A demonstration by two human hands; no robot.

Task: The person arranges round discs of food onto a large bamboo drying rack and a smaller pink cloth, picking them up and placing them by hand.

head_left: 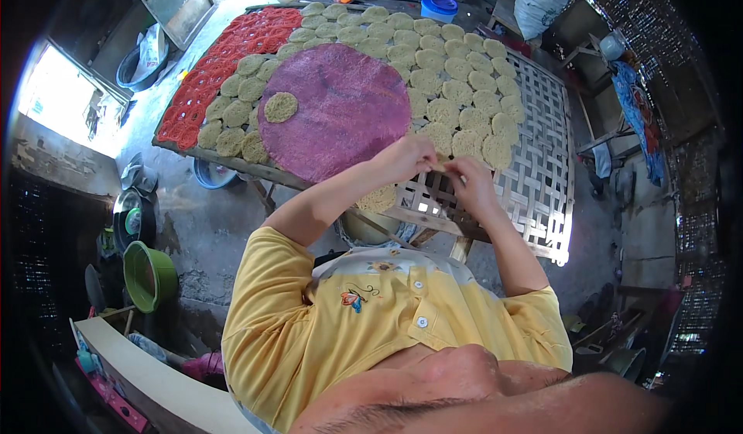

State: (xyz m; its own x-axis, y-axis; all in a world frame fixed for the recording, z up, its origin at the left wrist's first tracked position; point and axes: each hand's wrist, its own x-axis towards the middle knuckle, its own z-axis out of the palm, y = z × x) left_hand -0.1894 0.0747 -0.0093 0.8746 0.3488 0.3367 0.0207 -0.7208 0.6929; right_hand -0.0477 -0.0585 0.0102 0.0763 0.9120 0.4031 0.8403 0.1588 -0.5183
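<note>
My left hand (412, 157) and my right hand (470, 185) meet over the near edge of a woven bamboo rack (534, 147). Pinched between their fingertips is a tan lacy disc (441, 163), seen nearly edge-on and partly hidden by the fingers. A large round purple mat (340, 109) lies beside my left forearm on top of the rows, with a single loose tan disc (281, 107) on its left part. Many similar tan lacy discs (443, 112) cover the rack beyond my hands. Below my left wrist, another pale disc (377, 199) shows in part.
Red lacy discs (224, 70) fill the rack's left end. A blue lidded tub (439, 6) stands behind the rack, and a white sack (542, 4) is at the back right. On the floor at left sits a green basin (149, 277); a pale bench (155, 372) is nearer.
</note>
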